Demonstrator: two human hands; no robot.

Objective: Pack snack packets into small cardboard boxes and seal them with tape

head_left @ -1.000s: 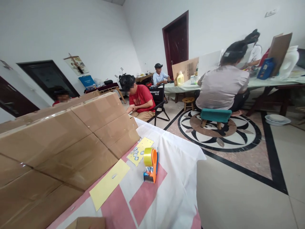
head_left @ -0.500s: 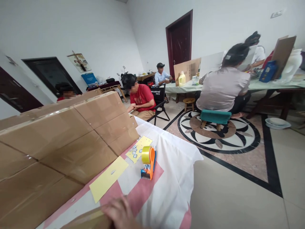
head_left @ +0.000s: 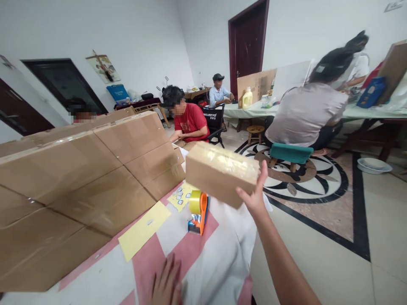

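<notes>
Left hand (head_left: 167,283) lies flat at the near edge of the tabletop (head_left: 219,258), fingers spread on the pink-and-white cloth, grip released, nothing in it. Right hand (head_left: 254,192) is raised at arm's length, its grip grasping the right end of a taped cardboard box (head_left: 221,173); thumb up along the box end, fingers hidden behind. The box is in the air, roughly level, above the far corner of the tabletop. Just below and left of it, an orange tape dispenser (head_left: 199,212) with a yellow roll stands on the cloth. Near it lies a yellow sheet (head_left: 144,230); a second yellow card (head_left: 182,196) with small pieces on it lies further on. A stack of large cartons (head_left: 82,178) fills the left side. Beyond, a person in a red shirt (head_left: 189,123) sits; further off, a person in grey (head_left: 307,112) sits on a teal stool (head_left: 288,153) at a long table (head_left: 365,111).
</notes>
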